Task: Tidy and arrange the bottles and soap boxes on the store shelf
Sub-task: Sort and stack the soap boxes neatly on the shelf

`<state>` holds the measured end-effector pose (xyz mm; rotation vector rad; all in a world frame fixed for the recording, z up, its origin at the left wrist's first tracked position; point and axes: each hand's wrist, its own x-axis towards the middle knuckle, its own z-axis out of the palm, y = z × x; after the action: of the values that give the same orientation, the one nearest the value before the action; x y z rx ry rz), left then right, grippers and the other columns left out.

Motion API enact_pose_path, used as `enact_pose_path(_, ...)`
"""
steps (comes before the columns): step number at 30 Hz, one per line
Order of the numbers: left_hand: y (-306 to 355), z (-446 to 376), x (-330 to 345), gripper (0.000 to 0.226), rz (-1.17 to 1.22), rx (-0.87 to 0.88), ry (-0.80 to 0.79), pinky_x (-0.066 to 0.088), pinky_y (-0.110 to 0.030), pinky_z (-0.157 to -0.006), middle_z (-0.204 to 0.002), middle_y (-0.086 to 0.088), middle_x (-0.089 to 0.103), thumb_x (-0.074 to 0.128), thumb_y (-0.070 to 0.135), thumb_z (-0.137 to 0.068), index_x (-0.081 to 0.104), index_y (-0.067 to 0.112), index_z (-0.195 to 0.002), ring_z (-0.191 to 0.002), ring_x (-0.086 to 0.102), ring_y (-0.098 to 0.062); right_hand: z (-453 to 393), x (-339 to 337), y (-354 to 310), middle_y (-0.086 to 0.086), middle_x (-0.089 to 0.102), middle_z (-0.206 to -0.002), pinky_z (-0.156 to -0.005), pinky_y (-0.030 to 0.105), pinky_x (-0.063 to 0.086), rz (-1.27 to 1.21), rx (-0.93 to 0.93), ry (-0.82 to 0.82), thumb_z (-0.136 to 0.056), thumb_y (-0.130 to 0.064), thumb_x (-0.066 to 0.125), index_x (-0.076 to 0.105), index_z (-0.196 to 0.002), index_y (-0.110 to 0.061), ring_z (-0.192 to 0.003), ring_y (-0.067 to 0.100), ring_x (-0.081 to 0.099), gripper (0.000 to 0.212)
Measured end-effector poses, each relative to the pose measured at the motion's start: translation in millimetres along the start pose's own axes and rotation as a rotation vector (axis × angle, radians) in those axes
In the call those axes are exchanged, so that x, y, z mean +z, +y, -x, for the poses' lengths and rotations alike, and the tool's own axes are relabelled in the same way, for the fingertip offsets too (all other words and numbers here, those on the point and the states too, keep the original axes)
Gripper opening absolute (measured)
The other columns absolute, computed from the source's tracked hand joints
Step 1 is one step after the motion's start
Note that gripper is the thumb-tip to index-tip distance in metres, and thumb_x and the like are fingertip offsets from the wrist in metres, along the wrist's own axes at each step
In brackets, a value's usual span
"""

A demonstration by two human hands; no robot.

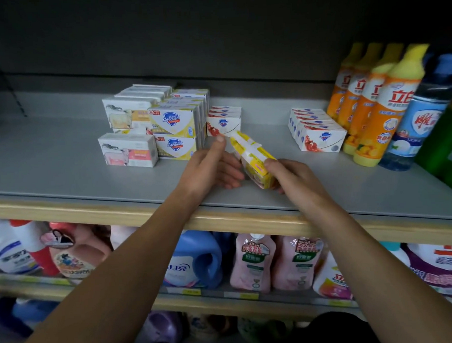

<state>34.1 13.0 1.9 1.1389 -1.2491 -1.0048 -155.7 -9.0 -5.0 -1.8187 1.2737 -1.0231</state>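
A yellow-and-white soap pack (250,158) is tilted above the grey shelf (64,163). My right hand (292,176) grips its near end, thumb on top. My left hand (214,164) is beside the pack's left side, fingers straight under it and thumb raised; whether it touches the pack is unclear. Stacked Safeguard soap boxes (175,132) and cow-print soap boxes (128,149) stand to the left. Small red-and-white soap boxes (224,121) sit just behind the pack, and another row of them (317,132) is at the right.
Several orange dish-soap bottles with yellow caps (380,107) line the right end, with a blue bottle (419,118) and a green item (449,141) beside them. The shelf has a wooden front edge (118,212). Detergent jugs and pink pouches (252,263) fill the lower shelf.
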Motion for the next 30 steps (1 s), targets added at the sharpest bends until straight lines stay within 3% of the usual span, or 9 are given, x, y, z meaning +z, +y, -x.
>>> enact_pose_path(3, 0.0, 0.4, 1.9, 0.06, -0.045, 0.012, 0.017, 0.057, -0.031, -0.058, -0.07, -0.021, 0.071, 0.04, 0.052, -0.098, 0.066, 0.003, -0.075, -0.062, 0.069, -0.031, 1.3, 2.1, 2.0, -0.012, 0.071, -0.081, -0.084, 0.032, 0.052, -0.009, -0.031, -0.018, -0.063, -0.066, 0.058, 0.072, -0.088, -0.031, -0.079, 0.003, 0.066, 0.046)
enact_pose_path(6, -0.1, 1.6, 3.6, 0.047, -0.106, 0.044, 0.041, 0.057, -0.034, -0.064, -0.07, -0.02, 0.071, 0.053, 0.041, -0.096, 0.067, -0.001, -0.079, -0.062, 0.07, -0.028, 2.6, 5.9, 4.1, -0.013, 0.069, -0.107, -0.093, 0.032, 0.052, -0.025, -0.132, -0.031, -0.062, -0.041, 0.078, 0.06, -0.112, -0.036, -0.099, 0.005, 0.066, 0.052)
enact_pose_path(8, 0.6, 2.7, 3.8, 0.039, -0.126, 0.05, 0.045, 0.057, -0.038, -0.068, -0.074, -0.022, 0.071, 0.061, 0.03, -0.093, 0.067, -0.007, -0.085, -0.062, 0.069, -0.025, 2.5, 8.4, 3.3, -0.01, 0.063, -0.116, -0.092, 0.03, 0.052, 0.069, -0.211, -0.007, -0.058, -0.042, 0.077, 0.053, -0.122, -0.035, -0.103, 0.008, 0.063, 0.069)
enact_pose_path(12, 7.7, 6.0, 8.1, 0.029, -0.097, 0.06, 0.007, 0.056, -0.031, -0.063, -0.07, -0.019, 0.069, 0.061, 0.014, -0.093, 0.065, -0.015, -0.09, -0.057, 0.066, -0.02, 2.2, 9.4, 2.2, -0.009, 0.051, -0.121, -0.086, 0.015, 0.041, 0.233, -0.321, 0.119, -0.062, -0.043, 0.078, 0.046, -0.131, -0.029, -0.109, 0.007, 0.051, 0.078)
enact_pose_path(16, 17.0, 7.1, 27.0, 0.019, -0.091, 0.086, -0.139, 0.057, -0.029, -0.069, -0.074, -0.013, 0.07, 0.059, 0.014, -0.094, 0.068, -0.002, -0.09, -0.066, 0.068, -0.019, 16.4, -10.0, 8.0, -0.015, 0.047, -0.116, -0.086, 0.009, 0.038, 0.237, -0.34, 0.246, -0.063, -0.045, 0.077, 0.047, -0.13, -0.032, -0.106, -0.003, 0.047, 0.075)
enact_pose_path(19, 17.3, 6.6, 51.8, 0.025, -0.165, 0.121, -0.261, 0.055, -0.037, -0.083, -0.089, -0.014, 0.073, 0.056, 0.026, -0.096, 0.07, 0.005, -0.097, -0.084, 0.069, -0.023, 35.2, -44.2, 19.6, -0.018, 0.047, -0.115, -0.083, -0.001, 0.034, 0.263, -0.332, 0.371, -0.061, -0.049, 0.076, 0.047, -0.128, -0.036, -0.101, -0.011, 0.047, 0.073)
enact_pose_path(22, 11.1, 1.3, 80.1, 0.029, -0.442, 0.232, -0.252, 0.051, -0.037, -0.095, -0.099, -0.004, 0.074, 0.06, 0.039, -0.092, 0.071, 0.014, -0.101, -0.095, 0.068, -0.018, 55.4, -91.6, 37.7, -0.015, 0.046, -0.11, -0.079, 0.005, 0.038, 0.31, -0.247, 0.529, -0.06, -0.048, 0.078, 0.052, -0.122, -0.032, -0.098, -0.003, 0.049, 0.069)
enact_pose_path(26, 0.2, -8.4, 106.4, 0.053, -1.029, 0.373, -0.294, 0.04, -0.032, -0.104, -0.134, -0.006, 0.06, 0.056, 0.053, -0.09, 0.058, 0.017, -0.13, -0.123, 0.053, -0.025, 74.7, -161.7, 64.9, -0.003, 0.051, -0.107, -0.08, 0.025, 0.039, 0.452, -0.036, 0.711, -0.064, -0.043, 0.083, 0.057, -0.119, -0.017, -0.101, 0.017, 0.054, 0.066)
enact_pose_path(30, -14.9, -12.5, 114.6, 0.074, -1.236, 0.353, -0.372, 0.034, -0.034, -0.109, -0.145, -0.004, 0.049, 0.034, 0.067, -0.084, 0.052, 0.016, -0.136, -0.133, 0.044, -0.025, 83.1, -207.3, 86.0, 0.014, 0.059, -0.12, -0.087, 0.039, 0.049, 0.577, 0.117, 0.764, -0.069, -0.047, 0.08, 0.048, -0.132, -0.015, -0.109, 0.033, 0.057, 0.077)
